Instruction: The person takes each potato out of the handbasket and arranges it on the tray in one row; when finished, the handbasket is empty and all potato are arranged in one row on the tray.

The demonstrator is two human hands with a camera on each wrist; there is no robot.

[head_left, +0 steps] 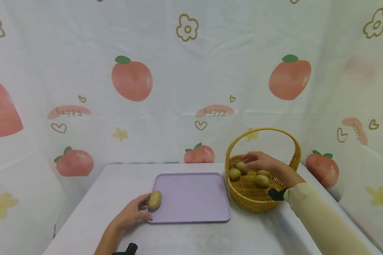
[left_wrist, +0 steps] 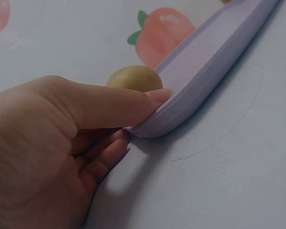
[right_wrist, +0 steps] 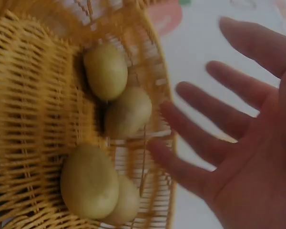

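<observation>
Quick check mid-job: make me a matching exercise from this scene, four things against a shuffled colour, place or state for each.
1. lone potato
2. tray
3. right hand
4. basket

A. empty, fingers spread
B. at the tray's left side
C. woven, golden-brown
D. plain lilac

Pairs: 1-B; 2-D; 3-A; 4-C

From farthest back, the head camera faces forward and down over the table (head_left: 124, 180). The left wrist's sits low and close, looking past the left hand (left_wrist: 43, 138) along the tray (left_wrist: 200, 62) — the right's peers closely into the basket (right_wrist: 33, 95); the head view shares both.
</observation>
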